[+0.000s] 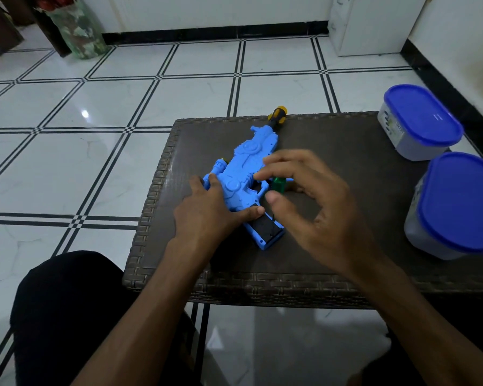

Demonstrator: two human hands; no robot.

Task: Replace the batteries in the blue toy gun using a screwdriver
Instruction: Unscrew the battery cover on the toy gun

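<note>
so, blue toy gun [241,174] lies flat on its side near centre of frame, on a dark woven-edged table [346,168]. muzzle end w/ a black-and-yellow tip points to the upper part of frame, grip points down toward the person. grip shows a dark rectangular panel in its side; can't tell if that's a cover or an open battery bay. a small green-handled screwdriver [278,185] stands roughly upright just right of the trigger area, thin shaft running down toward the grip.

left hand [207,207] lies on the gun's rear body, fingers straight and spread, pressing it flat, thumb stretched along the top of the grip. right hand [313,196] hovers over the screwdriver, fingers loosely curved, thumb tip near the green handle; blurred, can't tell if it's actually pinching it.

two grey tubs w/ blue lids [421,119] sit at right edge of the table. floor is white tile w/ black double lines, black skirting at top of frame. person's dark-clothed knee at lower left.
</note>
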